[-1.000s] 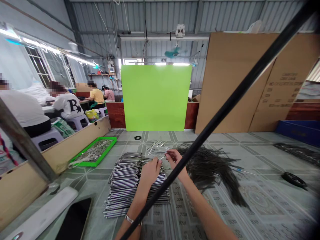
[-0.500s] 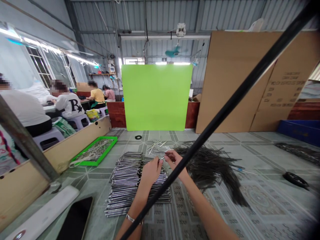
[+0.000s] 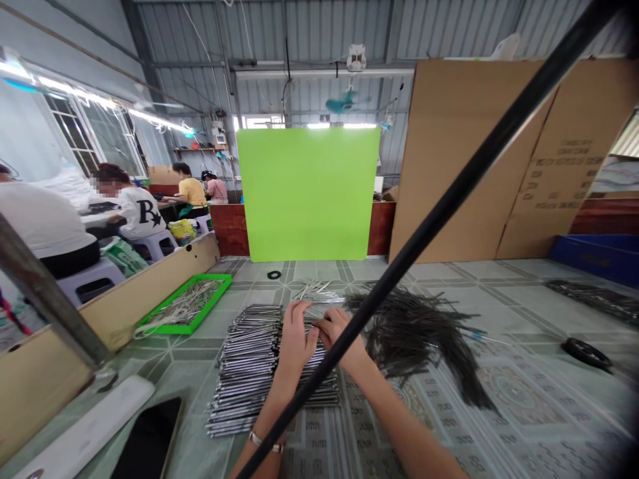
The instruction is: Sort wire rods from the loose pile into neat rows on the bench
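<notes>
My left hand (image 3: 298,340) rests with its fingers together on the far end of a long stack of silvery metal rods (image 3: 259,372), which lie in tight rows on the floor. My right hand (image 3: 339,331) is beside it, its fingertips on the same stack. Whether either hand pinches a rod is hidden by the fingers. Just beyond them lies a small loose bunch of thin metal pins (image 3: 315,291). To the right spreads a fanned pile of dark thin rods (image 3: 414,336). A metal bracelet (image 3: 264,442) circles my left wrist.
A black pole (image 3: 439,226) crosses the view diagonally close to me. On the left are a green tray of rods (image 3: 184,305), a wooden board (image 3: 150,286), a phone (image 3: 150,436) and seated co-workers (image 3: 132,213). Behind stand a green screen (image 3: 307,193) and cardboard sheets (image 3: 466,159).
My right hand has moved left and down, closer to my left hand and onto the stack. My left hand's fingers have shifted slightly further up the stack.
</notes>
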Action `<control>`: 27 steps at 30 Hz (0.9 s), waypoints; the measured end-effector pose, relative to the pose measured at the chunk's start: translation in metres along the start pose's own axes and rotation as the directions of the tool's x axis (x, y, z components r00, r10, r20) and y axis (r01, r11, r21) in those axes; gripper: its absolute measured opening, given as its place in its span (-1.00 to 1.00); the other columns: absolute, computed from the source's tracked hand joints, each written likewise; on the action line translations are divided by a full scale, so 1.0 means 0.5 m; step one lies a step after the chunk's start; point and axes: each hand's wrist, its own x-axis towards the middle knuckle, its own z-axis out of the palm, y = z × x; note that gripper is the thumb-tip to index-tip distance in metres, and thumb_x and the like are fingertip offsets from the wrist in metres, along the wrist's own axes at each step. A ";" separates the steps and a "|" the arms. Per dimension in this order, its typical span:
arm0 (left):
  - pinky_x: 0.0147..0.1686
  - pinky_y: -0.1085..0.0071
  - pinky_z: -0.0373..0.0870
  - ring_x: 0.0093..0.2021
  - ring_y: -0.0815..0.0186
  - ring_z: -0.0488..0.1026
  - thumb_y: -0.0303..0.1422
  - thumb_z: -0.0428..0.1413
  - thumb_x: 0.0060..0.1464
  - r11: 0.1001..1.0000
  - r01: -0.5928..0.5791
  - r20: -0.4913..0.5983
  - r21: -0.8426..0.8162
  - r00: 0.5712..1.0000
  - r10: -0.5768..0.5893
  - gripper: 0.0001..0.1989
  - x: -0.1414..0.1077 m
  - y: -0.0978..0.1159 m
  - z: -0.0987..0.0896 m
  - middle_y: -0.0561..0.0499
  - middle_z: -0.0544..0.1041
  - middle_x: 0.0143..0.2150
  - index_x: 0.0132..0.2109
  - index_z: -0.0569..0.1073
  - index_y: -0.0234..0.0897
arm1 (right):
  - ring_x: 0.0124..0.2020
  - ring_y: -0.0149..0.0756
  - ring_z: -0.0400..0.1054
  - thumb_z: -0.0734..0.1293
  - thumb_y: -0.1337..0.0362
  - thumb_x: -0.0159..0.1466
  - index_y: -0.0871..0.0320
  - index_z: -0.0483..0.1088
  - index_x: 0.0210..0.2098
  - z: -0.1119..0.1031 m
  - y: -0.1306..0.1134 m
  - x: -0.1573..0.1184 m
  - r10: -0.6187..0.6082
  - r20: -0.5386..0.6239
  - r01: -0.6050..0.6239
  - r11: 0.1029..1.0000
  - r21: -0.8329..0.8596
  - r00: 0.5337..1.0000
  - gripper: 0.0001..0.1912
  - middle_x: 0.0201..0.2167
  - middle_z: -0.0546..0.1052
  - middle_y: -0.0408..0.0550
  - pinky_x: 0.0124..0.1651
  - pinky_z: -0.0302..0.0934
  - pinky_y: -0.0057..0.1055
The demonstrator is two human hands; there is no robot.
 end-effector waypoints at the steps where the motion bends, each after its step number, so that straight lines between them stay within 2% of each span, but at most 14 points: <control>1: -0.05 0.16 0.28 -0.02 0.13 0.29 -0.06 -0.36 0.18 0.999 -0.044 -0.058 -0.024 0.997 0.043 -0.52 -0.001 0.003 -0.001 -0.22 0.29 -0.07 -0.01 0.19 -0.30 | -0.24 -0.25 0.28 0.23 0.27 0.24 0.08 0.47 -0.26 0.001 -0.003 0.001 -0.014 -0.023 0.014 1.000 0.016 1.000 -0.82 -0.33 0.44 -0.02 -0.19 0.17 -0.33; 4: -0.07 0.15 0.29 -0.07 0.15 0.29 -0.05 -0.36 0.18 0.990 -0.134 -0.265 -0.052 0.957 0.116 -0.56 0.000 0.011 -0.006 -0.16 0.28 -0.11 -0.05 0.18 -0.23 | -0.25 -0.26 0.29 0.22 0.26 0.24 0.08 0.46 -0.26 0.015 -0.005 0.002 -0.002 -0.112 0.024 0.980 0.196 0.994 -0.82 -0.32 0.45 -0.04 -0.16 0.18 -0.32; 6: -0.10 0.14 0.30 -0.09 0.15 0.28 -0.02 -0.39 0.16 0.993 -0.115 -0.354 -0.032 0.930 0.096 -0.55 0.002 0.015 -0.007 -0.14 0.25 -0.13 -0.07 0.17 -0.20 | -0.27 -0.28 0.31 0.22 0.25 0.25 0.10 0.45 -0.27 0.025 -0.002 0.005 0.049 -0.193 0.025 0.931 0.365 0.980 -0.82 -0.34 0.46 -0.05 -0.17 0.21 -0.32; 9: -0.09 0.12 0.29 -0.09 0.14 0.28 0.01 -0.43 0.15 0.999 -0.045 -0.380 -0.021 0.924 0.033 -0.51 0.007 0.017 -0.008 -0.14 0.24 -0.13 -0.09 0.16 -0.21 | -0.32 -0.32 0.33 0.22 0.22 0.24 0.12 0.43 -0.26 0.034 0.005 0.012 0.200 -0.268 -0.006 0.811 0.585 0.942 -0.81 -0.34 0.48 -0.04 -0.24 0.25 -0.36; 12: -0.06 0.13 0.26 -0.09 0.15 0.28 -0.01 -0.40 0.16 0.998 -0.037 -0.388 -0.047 0.921 0.016 -0.53 0.009 0.016 -0.008 -0.15 0.26 -0.13 -0.09 0.18 -0.24 | -0.36 -0.35 0.35 0.21 0.19 0.24 0.13 0.43 -0.25 0.031 0.015 0.016 0.307 -0.261 -0.055 0.737 0.674 0.915 -0.79 -0.33 0.49 -0.03 -0.32 0.26 -0.40; 14: -0.06 0.14 0.25 -0.09 0.15 0.28 -0.02 -0.38 0.17 0.998 -0.045 -0.384 -0.044 0.923 0.025 -0.54 0.010 0.013 -0.008 -0.16 0.27 -0.13 -0.09 0.19 -0.25 | -0.32 -0.33 0.35 0.21 0.20 0.24 0.12 0.43 -0.23 0.028 0.020 0.015 0.282 -0.275 -0.042 0.764 0.644 0.919 -0.79 -0.32 0.49 -0.03 -0.28 0.26 -0.38; 17: -0.07 0.16 0.26 -0.09 0.16 0.28 -0.03 -0.38 0.18 0.999 -0.034 -0.376 -0.030 0.926 0.021 -0.53 0.010 0.009 -0.009 -0.16 0.27 -0.13 -0.08 0.19 -0.27 | -0.24 -0.29 0.33 0.20 0.24 0.26 0.10 0.45 -0.21 0.031 0.013 0.009 0.109 -0.278 0.042 0.873 0.486 0.954 -0.79 -0.31 0.48 -0.03 -0.16 0.24 -0.30; 20: -0.10 0.17 0.28 -0.08 0.17 0.27 -0.03 -0.37 0.18 0.999 -0.028 -0.394 -0.037 0.919 0.011 -0.53 0.012 0.003 -0.008 -0.16 0.26 -0.13 -0.08 0.20 -0.28 | -0.27 -0.28 0.31 0.20 0.28 0.25 0.09 0.46 -0.23 0.052 -0.010 0.001 -0.073 -0.167 0.120 0.948 0.296 0.983 -0.80 -0.35 0.48 -0.04 -0.18 0.22 -0.31; 22: -0.12 0.19 0.28 -0.09 0.17 0.27 -0.03 -0.36 0.18 0.999 -0.021 -0.405 -0.051 0.914 -0.001 -0.53 0.012 -0.003 -0.006 -0.16 0.27 -0.13 -0.07 0.20 -0.29 | -0.28 -0.26 0.29 0.21 0.31 0.24 0.10 0.46 -0.29 0.073 -0.029 -0.004 -0.146 -0.069 0.156 0.970 0.187 0.987 -0.82 -0.38 0.48 -0.05 -0.20 0.20 -0.32; 24: -0.14 0.21 0.28 -0.08 0.18 0.27 -0.04 -0.35 0.19 0.998 0.011 -0.397 -0.057 0.917 -0.033 -0.52 0.012 -0.011 -0.004 -0.17 0.27 -0.11 -0.06 0.21 -0.30 | -0.28 -0.25 0.28 0.22 0.33 0.23 0.11 0.45 -0.34 0.090 -0.043 -0.006 -0.175 0.003 0.174 0.978 0.114 0.985 -0.84 -0.40 0.48 -0.06 -0.19 0.19 -0.32; 27: -0.15 0.24 0.27 -0.10 0.21 0.27 -0.06 -0.34 0.20 0.995 0.089 -0.349 -0.044 0.932 -0.099 -0.53 0.012 -0.023 -0.002 -0.18 0.27 -0.10 -0.05 0.21 -0.32 | -0.25 -0.26 0.28 0.24 0.33 0.21 0.11 0.43 -0.31 0.094 -0.042 -0.004 -0.161 0.031 0.156 0.980 0.126 0.986 -0.87 -0.35 0.49 -0.07 -0.16 0.18 -0.34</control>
